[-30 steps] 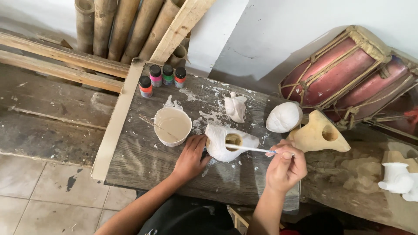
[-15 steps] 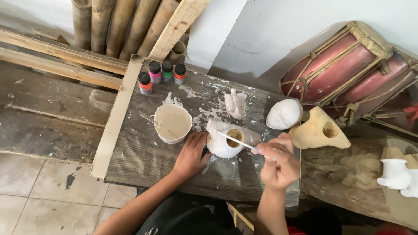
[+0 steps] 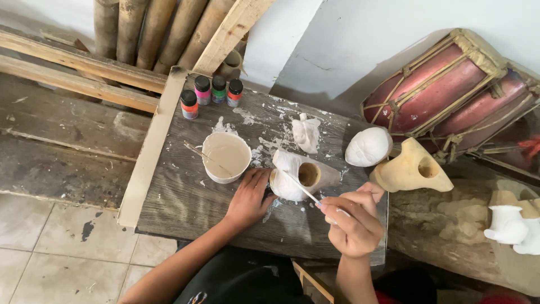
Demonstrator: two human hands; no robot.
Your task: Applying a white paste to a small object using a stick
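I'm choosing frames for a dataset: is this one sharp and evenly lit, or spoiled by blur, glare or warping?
Head view: soft, even daylight, no glare; right hand and white-coated carved wooden figure are sharp; straight wooden plank shows little warping; faint shadow under left hand.

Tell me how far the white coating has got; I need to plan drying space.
Done: the white egg-shaped carving looks fully coated. In hand: the left hand steadies the hollow wooden figure, mostly white, while the right hand brushes it with the thin brush. Left: the bare tan carving.
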